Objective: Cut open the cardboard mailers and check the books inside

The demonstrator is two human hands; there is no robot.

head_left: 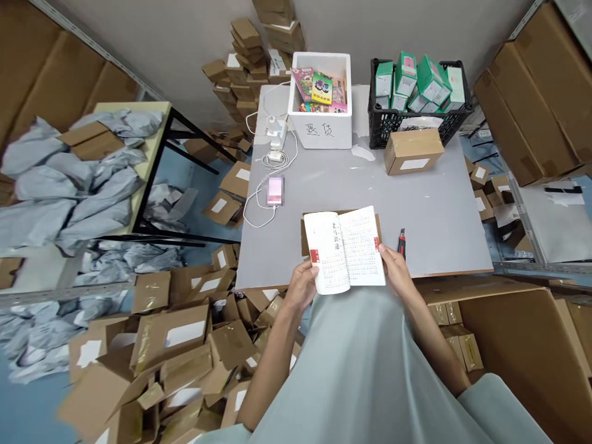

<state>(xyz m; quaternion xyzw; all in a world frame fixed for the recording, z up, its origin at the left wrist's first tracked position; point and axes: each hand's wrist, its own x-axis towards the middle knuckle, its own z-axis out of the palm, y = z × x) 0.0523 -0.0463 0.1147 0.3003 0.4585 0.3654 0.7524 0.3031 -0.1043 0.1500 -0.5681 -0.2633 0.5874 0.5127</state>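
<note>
A: In the head view, where is the book [346, 251]?
B: Just below the centre of the frame, lying open, over the near edge of the desk [435, 216]. A cardboard piece [306, 239] shows behind it; I can't tell whether they touch.

A: And each grip?
B: The left hand [303, 285] pinches the lower left edge, thumb on the page. The right hand [396, 269] pinches the right edge, near the cutter [402, 244]. The fingers underneath are mostly hidden.

A: How should it handle?
B: Light, I'd judge, and floppy: a thin paperback with soft pages that could crease or flip shut. Best hold is both outer margins, thumbs on top, or a palm under the spine.

A: Which way does it point?
B: Pages face the camera, with the heading reading upright. The spine, along each page's long axis, runs up and down the frame, its top leaning slightly left.
</note>
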